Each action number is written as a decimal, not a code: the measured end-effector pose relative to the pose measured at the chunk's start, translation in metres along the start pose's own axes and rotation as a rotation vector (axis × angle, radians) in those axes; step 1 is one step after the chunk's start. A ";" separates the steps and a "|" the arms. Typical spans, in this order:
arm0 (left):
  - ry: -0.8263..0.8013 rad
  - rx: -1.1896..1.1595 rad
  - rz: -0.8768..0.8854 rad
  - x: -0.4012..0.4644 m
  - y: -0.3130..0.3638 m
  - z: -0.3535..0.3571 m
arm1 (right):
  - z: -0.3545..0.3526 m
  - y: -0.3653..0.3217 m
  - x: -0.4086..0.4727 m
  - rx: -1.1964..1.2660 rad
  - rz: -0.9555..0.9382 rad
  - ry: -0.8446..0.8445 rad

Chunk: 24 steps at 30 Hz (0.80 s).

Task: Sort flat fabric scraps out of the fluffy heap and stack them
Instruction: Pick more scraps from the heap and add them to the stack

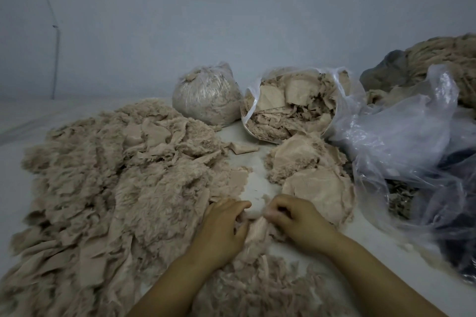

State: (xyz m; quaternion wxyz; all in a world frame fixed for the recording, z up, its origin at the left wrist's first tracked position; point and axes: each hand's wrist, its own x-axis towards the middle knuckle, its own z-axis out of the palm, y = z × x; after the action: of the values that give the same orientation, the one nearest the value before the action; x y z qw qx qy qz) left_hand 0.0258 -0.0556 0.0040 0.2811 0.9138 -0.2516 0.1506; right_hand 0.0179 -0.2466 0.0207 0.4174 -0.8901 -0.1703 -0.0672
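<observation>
Beige fabric scrap (253,224) sits pinched between a person's two hands at the near edge of the fluffy heap (108,183); the left hand (221,229) curls its fingers round one end, the right hand (296,219) grips the other. Just beyond the right hand lies a stack of flat scraps (309,170), with an open plastic bag (291,108) behind.

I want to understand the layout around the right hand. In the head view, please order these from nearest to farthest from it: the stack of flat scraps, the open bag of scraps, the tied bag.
From the right hand:
1. Stack of flat scraps, just beyond it, slightly right.
2. Open bag of scraps, farther back.
3. Tied bag, back and left, by the wall.
</observation>
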 end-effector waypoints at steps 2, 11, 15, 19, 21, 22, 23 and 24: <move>0.071 -0.159 -0.065 0.002 0.007 -0.006 | 0.000 -0.003 0.001 0.215 0.024 0.107; 0.084 -0.745 -0.223 0.005 0.016 -0.021 | 0.002 -0.014 -0.002 0.408 0.072 0.064; 0.039 -0.707 -0.188 0.007 0.014 -0.021 | 0.008 -0.017 0.000 0.245 0.065 0.158; 0.065 -0.539 -0.204 0.010 0.006 -0.019 | 0.003 -0.021 0.000 0.442 0.101 0.220; 0.083 -0.527 -0.222 0.011 0.003 -0.017 | 0.002 -0.025 -0.001 0.571 0.124 0.243; 0.088 -0.529 -0.224 0.011 0.001 -0.017 | 0.001 -0.025 -0.001 0.629 0.151 0.255; 0.092 -0.529 -0.216 0.011 0.000 -0.017 | -0.001 -0.025 -0.001 0.670 0.184 0.266; 0.091 -0.526 -0.196 0.010 -0.001 -0.017 | -0.004 -0.025 -0.001 0.692 0.211 0.278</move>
State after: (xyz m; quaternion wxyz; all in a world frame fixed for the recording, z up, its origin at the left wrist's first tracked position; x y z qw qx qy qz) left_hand 0.0323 -0.0486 0.0211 0.5329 0.8216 -0.1796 0.0933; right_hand 0.0084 -0.2347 0.0410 0.7168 -0.6916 -0.0320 -0.0825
